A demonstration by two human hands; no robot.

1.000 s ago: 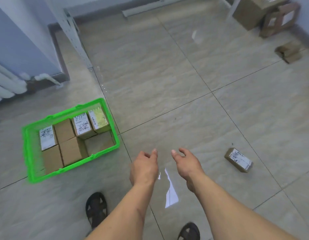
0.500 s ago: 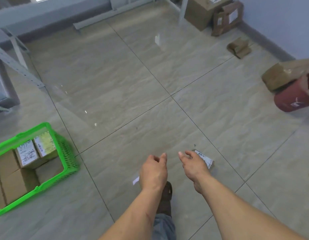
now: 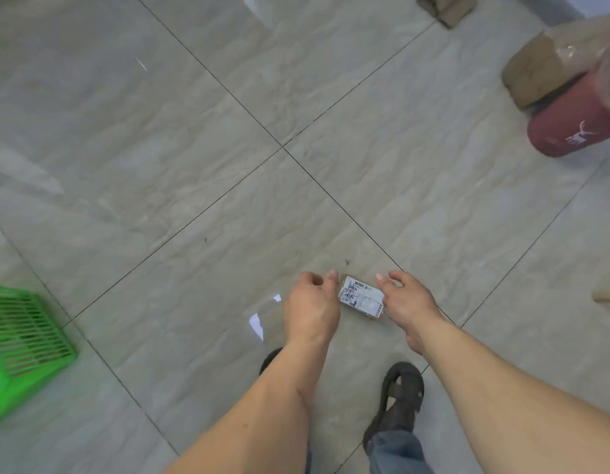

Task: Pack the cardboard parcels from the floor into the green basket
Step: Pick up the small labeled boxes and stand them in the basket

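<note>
Both hands are lowered toward a small cardboard parcel (image 3: 361,300) that lies flat on the tiled floor (image 3: 194,148), its white printed label facing up. No grip is closed on it. The left hand (image 3: 312,309) is placed just beside the parcel's left end, fingers loosely curled, nothing held; whether the thumb touches the cardboard cannot be told. The right hand (image 3: 407,301) is placed at the parcel's right end, fingers relaxed and slightly bent, part of that end being covered by it; contact cannot be confirmed either. The parcel is thus bracketed between the two hands and is seen resting on the floor, not lifted.

The green basket (image 3: 26,340) is seen at the left edge of the view, well apart from the parcel; only a slatted corner of it is shown, and its contents are cut off. At the upper right a dark red cylinder (image 3: 570,124) with a white deer mark is shown beside a brown taped bundle (image 3: 536,73). Further cardboard pieces (image 3: 447,6) are visible at the top edge. A dark sandal (image 3: 397,398) is seen below the right forearm.
</note>
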